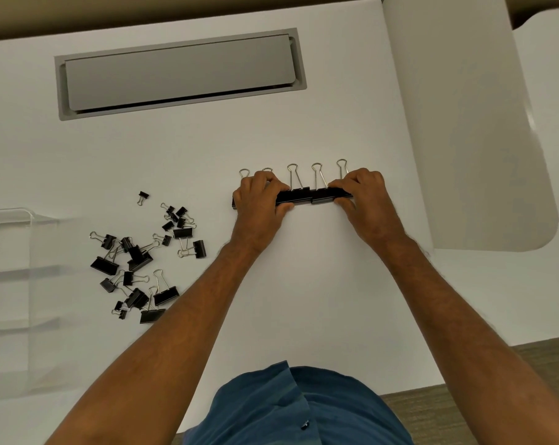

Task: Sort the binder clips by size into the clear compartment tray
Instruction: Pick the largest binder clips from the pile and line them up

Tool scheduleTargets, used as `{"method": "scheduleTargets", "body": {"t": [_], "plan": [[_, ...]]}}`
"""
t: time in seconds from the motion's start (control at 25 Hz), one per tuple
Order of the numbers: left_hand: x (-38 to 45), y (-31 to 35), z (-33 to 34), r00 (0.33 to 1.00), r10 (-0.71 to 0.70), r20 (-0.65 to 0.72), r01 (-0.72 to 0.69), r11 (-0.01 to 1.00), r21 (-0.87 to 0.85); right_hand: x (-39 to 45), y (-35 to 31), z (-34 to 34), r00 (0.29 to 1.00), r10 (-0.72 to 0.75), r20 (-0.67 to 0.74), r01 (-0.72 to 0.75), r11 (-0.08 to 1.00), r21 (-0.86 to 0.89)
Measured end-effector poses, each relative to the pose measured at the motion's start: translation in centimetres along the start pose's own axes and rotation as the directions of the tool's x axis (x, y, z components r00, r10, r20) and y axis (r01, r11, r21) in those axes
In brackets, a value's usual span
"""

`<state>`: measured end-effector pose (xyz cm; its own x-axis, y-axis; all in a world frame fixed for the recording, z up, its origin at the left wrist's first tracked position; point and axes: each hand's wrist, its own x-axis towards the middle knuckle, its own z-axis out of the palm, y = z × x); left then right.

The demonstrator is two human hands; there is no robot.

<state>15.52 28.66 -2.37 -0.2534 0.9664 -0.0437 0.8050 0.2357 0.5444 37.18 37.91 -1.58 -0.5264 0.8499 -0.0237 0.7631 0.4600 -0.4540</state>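
On the white desk, a row of large binder clips runs left to right; the left hand and right hand pinch its two ends, the clear compartment tray far left.

White desk with a grey hinged cable-access flap recessed at its far edge. A white rounded panel adjoins at right. Brownish carpet floor lies near right; lighting is soft and even.
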Motion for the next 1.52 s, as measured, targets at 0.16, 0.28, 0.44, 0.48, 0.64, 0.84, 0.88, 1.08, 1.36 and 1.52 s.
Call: {"method": "scheduleTargets", "body": {"t": [0.16,0.28,0.44,0.48,0.64,0.84,0.88,1.08,1.36,1.52], "plan": [[0.0,0.0,0.0,1.000,-0.002,0.009,0.002,1.000,-0.009,0.0,-0.1,0.2,1.000,0.011,0.001,-0.011,1.000,0.004],[-0.1,0.0,-0.1,1.000,-0.003,0.008,0.003,1.000,-0.008,0.1,-0.2,0.2,1.000,0.018,0.002,-0.018,1.000,0.008],[0.0,0.0,-0.1,1.000,-0.006,0.013,0.006,1.000,-0.002,0.0,-0.4,0.2,0.999,0.039,0.004,-0.039,0.999,0.011],[0.0,0.0,-0.1,1.000,-0.007,0.016,0.007,1.000,-0.002,0.0,-0.4,0.2,0.999,0.046,0.004,-0.046,0.999,0.012],[0.0,0.0,-0.1,1.000,-0.007,0.018,0.007,1.000,-0.006,-0.1,-0.4,0.4,0.999,0.054,-0.002,-0.054,0.998,0.010],[-0.2,0.0,-0.2,1.000,0.007,0.019,-0.007,1.000,0.010,-0.1,-0.6,0.2,0.999,0.047,0.007,-0.047,0.999,0.013],[-0.3,0.0,-0.2,1.000,0.014,0.012,-0.015,1.000,0.008,-0.1,-0.7,0.0,0.999,0.039,0.006,-0.039,0.999,0.014],[-1.5,-0.4,-1.1,0.998,0.055,-0.032,-0.051,0.993,0.110,-1.5,-1.9,-0.3,0.996,0.074,-0.056,-0.076,0.997,-0.029],[-7.3,-2.9,-3.8,0.994,0.024,-0.109,-0.018,0.998,0.057,-4.7,-6.0,1.2,0.997,-0.006,-0.081,0.006,1.000,0.004],[-13.1,-5.3,-5.9,0.985,-0.061,-0.164,0.067,0.997,0.030,-6.5,-10.1,3.4,0.997,-0.074,-0.024,0.075,0.996,0.047]]}}
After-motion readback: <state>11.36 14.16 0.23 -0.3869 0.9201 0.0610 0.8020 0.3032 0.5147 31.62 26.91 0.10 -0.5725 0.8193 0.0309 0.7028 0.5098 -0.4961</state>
